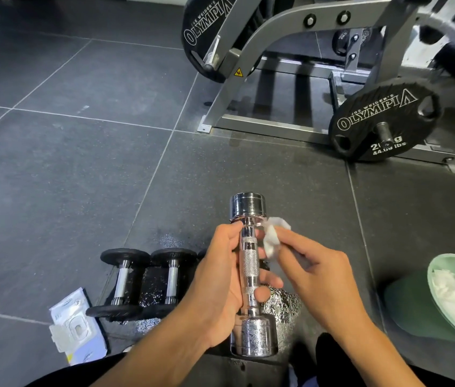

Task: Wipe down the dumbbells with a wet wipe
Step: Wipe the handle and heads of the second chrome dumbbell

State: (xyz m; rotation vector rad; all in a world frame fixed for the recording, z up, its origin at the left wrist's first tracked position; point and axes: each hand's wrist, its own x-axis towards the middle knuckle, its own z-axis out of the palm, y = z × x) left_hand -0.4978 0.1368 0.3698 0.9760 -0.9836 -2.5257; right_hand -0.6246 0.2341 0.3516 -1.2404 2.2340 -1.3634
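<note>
A chrome dumbbell is held lengthwise above the dark floor, one head pointing away from me, the other near my lap. My left hand wraps its knurled handle from the left. My right hand pinches a crumpled white wet wipe against the right side of the handle, just below the far head. Two black dumbbells with silver handles lie side by side on the floor to the left.
A wet wipe packet lies open at lower left. A green bin with used white wipes stands at the right edge. A grey weight machine with black Olympia plates fills the far right. Wet patches mark the floor near the dumbbells.
</note>
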